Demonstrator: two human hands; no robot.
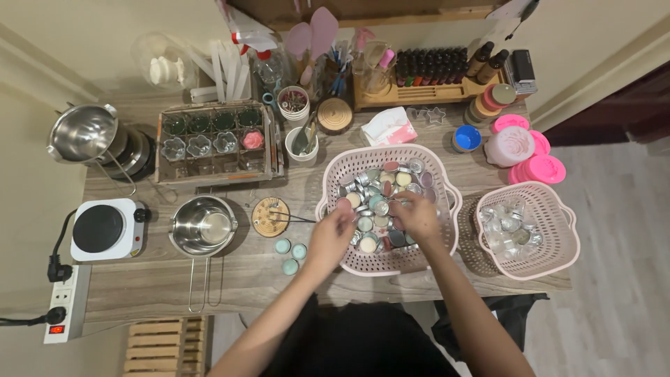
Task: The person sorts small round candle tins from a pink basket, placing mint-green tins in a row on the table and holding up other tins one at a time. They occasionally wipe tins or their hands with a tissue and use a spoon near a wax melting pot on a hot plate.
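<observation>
A pink perforated basket (335, 183) on the wooden table holds several small tealight candles (380, 192) in metal cups, with pale green, pink and cream wax. Both of my hands reach into it. My left hand (333, 229) is over the basket's left side, fingers pinched near a pink candle (344, 204). My right hand (417, 213) rests among the candles in the middle, fingers curled on one; the hand hides which. Three pale green candles (290, 255) lie on the table just left of the basket.
A second pink basket (567, 241) of clear glass cups sits to the right. Left are a steel saucepan (204, 225), a round wooden coaster (271, 217), an electric hotplate (106, 229) and a power strip (64, 304). Behind stand a mould tray (216, 142), bottles, pink lids.
</observation>
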